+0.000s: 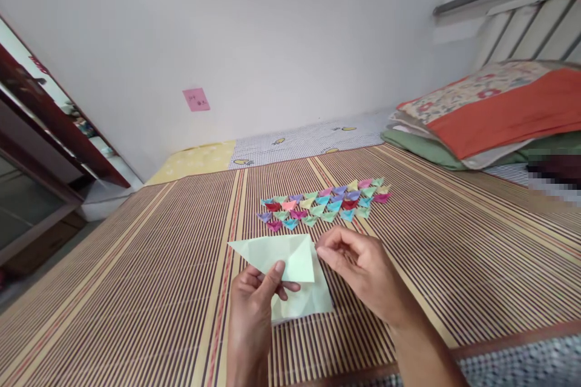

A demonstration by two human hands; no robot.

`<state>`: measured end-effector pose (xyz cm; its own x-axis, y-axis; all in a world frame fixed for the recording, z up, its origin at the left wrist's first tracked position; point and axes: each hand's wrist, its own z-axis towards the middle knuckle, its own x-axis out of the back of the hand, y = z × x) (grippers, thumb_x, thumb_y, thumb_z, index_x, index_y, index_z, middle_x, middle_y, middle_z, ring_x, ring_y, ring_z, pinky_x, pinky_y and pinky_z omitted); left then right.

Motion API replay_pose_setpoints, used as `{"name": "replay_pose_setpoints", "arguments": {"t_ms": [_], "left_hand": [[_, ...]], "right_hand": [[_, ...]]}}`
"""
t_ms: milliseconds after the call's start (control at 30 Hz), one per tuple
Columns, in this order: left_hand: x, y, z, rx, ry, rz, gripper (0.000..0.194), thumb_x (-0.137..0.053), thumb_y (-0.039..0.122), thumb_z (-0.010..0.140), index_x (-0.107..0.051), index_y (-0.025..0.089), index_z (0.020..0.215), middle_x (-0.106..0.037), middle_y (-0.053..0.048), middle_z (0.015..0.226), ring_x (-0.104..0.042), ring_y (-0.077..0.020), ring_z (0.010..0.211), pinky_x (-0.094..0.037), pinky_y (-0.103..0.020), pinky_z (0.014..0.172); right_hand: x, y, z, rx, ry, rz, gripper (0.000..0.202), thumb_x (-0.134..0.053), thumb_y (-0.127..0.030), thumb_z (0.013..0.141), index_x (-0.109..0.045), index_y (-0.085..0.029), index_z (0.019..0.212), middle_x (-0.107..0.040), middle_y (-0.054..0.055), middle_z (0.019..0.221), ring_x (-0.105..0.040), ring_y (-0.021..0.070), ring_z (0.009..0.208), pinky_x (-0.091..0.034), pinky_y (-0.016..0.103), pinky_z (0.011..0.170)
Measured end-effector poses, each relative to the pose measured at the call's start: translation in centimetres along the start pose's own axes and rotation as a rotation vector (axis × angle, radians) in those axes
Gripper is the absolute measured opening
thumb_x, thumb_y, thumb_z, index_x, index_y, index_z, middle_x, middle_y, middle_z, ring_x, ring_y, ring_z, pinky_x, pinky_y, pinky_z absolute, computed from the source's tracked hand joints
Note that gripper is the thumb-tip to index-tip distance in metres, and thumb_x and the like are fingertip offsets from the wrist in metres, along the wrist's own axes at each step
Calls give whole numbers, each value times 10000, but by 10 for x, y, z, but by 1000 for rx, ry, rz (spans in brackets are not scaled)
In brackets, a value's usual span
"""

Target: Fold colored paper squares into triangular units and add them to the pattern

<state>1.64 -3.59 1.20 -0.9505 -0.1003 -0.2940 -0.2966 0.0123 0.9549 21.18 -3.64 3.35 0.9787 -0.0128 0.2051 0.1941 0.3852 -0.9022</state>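
Left hand clamped on folded green paper over a pale sheet; right hand, fingertips together, just beside it. Looks mid-fold; next crease likely needs both hands.

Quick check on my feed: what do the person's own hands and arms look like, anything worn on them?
Both the left hand and the right hand are bare, with five-fingered human shapes. No gloves, rings, watch or bracelet show. No sleeve is visible on either arm up to the picture's edge, nor any cables or clear markings.
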Motion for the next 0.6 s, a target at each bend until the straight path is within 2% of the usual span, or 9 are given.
{"name": "replay_pose_setpoints", "arguments": {"t_ms": [100, 233, 367, 500, 600], "left_hand": [[-1, -1, 0, -8, 29, -35, 295, -922, 322, 702, -762, 125, 851, -749, -56, 633, -689, -157, 551, -516, -222, 571], [-4, -1, -2, -6, 39, -66, 307, -934, 317, 681, -759, 131, 851, -721, -33, 571, -712, -176, 568, -556, -240, 613], [-8, 0, -3, 12, 49, -80, 326, -939, 345, 662, -763, 121, 821, -688, -26, 531, -732, -217, 572, -575, -269, 586], [-13, 1, -3, 2, 70, -99, 357, -936, 380, 672, -775, 113, 848, -758, -65, 652, -704, -171, 536, -540, -222, 527], [-17, 3, -5, 4, 81, -119, 373, -940, 399, 666, -775, 104, 825, -764, -75, 661, -679, -149, 510, -528, -204, 513]], "right_hand": [[-6, -7, 0, -3, -33, -28, 231, -692, -289, 945, -603, -211, 747, -642, -11, 781, -611, 156, 737, -465, 283, 672], [-13, -10, 1, 2, -17, -55, 217, -704, -210, 905, -590, -208, 720, -621, -22, 761, -585, 145, 715, -440, 276, 664], [-17, -8, 1, -31, -7, -40, 206, -695, -218, 896, -593, -203, 718, -594, -27, 721, -540, 135, 660, -408, 261, 610], [-20, -7, 0, -73, -23, 47, 213, -690, -243, 900, -582, -202, 721, -557, -40, 668, -505, 124, 613, -377, 244, 565], [-24, -8, 0, -102, -19, 116, 224, -708, -274, 895, -579, -201, 727, -542, -44, 651, -491, 121, 599, -367, 237, 548]]}}
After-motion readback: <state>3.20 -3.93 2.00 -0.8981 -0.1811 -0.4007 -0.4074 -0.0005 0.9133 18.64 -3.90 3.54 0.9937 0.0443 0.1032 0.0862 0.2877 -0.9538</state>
